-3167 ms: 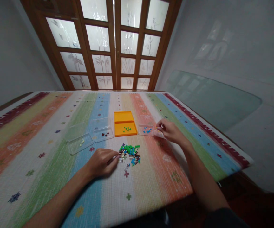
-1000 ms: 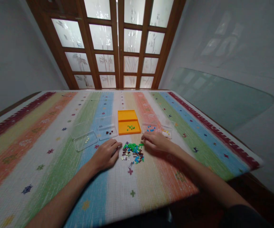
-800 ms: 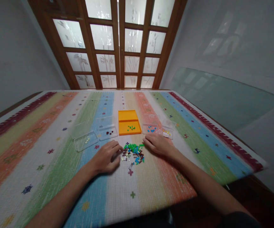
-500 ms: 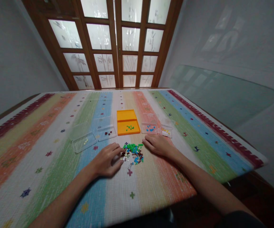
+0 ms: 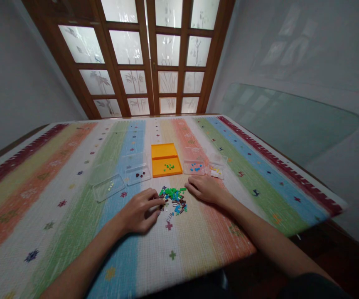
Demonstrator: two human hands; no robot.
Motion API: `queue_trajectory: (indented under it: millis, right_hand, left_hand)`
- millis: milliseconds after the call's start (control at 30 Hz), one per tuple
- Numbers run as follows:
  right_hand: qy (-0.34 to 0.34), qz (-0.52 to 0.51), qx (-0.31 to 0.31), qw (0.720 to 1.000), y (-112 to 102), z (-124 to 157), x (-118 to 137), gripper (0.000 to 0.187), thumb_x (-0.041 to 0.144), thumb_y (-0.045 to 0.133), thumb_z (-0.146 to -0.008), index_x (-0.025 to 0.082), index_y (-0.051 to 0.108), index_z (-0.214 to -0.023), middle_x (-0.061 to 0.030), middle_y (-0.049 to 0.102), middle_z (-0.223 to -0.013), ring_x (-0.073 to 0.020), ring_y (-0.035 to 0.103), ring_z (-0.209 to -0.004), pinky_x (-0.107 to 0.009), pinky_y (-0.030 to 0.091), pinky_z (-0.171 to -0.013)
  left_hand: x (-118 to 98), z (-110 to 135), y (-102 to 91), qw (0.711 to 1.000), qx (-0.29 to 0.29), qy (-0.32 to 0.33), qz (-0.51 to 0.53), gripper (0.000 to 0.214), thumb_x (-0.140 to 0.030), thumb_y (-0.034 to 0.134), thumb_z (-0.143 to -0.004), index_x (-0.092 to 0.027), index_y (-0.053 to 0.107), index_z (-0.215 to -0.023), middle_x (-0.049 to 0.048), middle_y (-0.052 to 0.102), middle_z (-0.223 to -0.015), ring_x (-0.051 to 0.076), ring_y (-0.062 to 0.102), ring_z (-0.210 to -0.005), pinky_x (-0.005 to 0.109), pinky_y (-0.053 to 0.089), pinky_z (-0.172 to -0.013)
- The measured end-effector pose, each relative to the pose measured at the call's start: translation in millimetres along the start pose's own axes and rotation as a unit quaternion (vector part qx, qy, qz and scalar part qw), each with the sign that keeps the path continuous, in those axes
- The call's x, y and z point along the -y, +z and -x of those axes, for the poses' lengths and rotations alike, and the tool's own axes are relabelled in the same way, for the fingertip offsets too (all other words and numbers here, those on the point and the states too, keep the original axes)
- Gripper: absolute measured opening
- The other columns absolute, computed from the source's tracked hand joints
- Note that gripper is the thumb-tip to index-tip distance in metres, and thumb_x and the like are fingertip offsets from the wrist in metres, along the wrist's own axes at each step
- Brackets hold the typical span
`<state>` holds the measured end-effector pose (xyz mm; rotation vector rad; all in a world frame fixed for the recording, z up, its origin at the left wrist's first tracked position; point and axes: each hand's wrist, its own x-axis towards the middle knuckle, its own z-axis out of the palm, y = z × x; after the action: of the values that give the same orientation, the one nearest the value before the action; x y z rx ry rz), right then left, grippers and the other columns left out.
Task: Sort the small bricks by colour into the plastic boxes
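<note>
A small pile of tiny coloured bricks (image 5: 173, 200), green, blue, dark red and clear, lies on the striped tablecloth (image 5: 57, 195). My left hand (image 5: 138, 209) rests at the pile's left edge, fingers curled, its fingertips pinching at a small piece there that I cannot make out. My right hand (image 5: 206, 189) lies on the cloth at the pile's right edge, fingers loosely bent and pointing at the bricks, holding nothing visible.
Behind the pile stands a row of small boxes: a clear box with pale pieces (image 5: 107, 187), a clear box with dark red pieces (image 5: 138, 175), an orange box with green pieces (image 5: 165, 160), a clear box with blue pieces (image 5: 193, 167), a clear box with yellow pieces (image 5: 217, 170). The table's edge runs near right.
My right hand came back from the yellow-piece box to the pile's right edge. My left hand stayed at the pile's left, its fingers closing into a pinch.
</note>
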<state>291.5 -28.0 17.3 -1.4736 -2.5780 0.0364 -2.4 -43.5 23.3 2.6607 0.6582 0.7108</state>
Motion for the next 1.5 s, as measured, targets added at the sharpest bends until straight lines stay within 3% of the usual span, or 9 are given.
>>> queue_trajectory:
  millis: [333,667,1500]
  right_hand:
    - [-0.008,-0.004,-0.009,1.000,2,0,-1,0.033,0.032,0.042,-0.103,0.018,0.059,-0.078,-0.0070,0.066,-0.080,-0.0161,0.051,-0.068,-0.031,0.025,-0.063]
    - [-0.004,0.001,-0.004,1.000,0,0,0,0.031,0.031,0.044,-0.102,0.018,0.059,-0.080,-0.0073,0.066,-0.081,-0.0167,0.052,-0.068,-0.031,0.024,-0.062]
    - [-0.007,0.011,0.004,1.000,1,1,-1,0.031,0.031,0.044,-0.103,0.017,0.060,-0.082,-0.0067,0.067,-0.082,-0.0147,0.051,-0.068,-0.030,0.023,-0.062]
  left_hand:
    - [0,1,-1.2,1.000,0.000,-0.001,-0.006,0.030,-0.016,0.052,-0.080,-0.017,0.066,-0.106,0.0094,0.062,-0.096,0.023,0.060,-0.088,0.037,0.056,-0.075]
    - [5,0,6.8,1.000,-0.010,0.001,-0.028,0.030,-0.015,0.046,-0.091,-0.016,0.069,-0.111,0.0092,0.062,-0.092,0.020,0.059,-0.081,0.034,0.052,-0.070]
    - [6,0,2.0,1.000,-0.009,0.004,0.004,0.021,-0.016,0.046,-0.098,-0.017,0.067,-0.097,0.0078,0.061,-0.092,0.018,0.058,-0.082,0.030,0.051,-0.071]
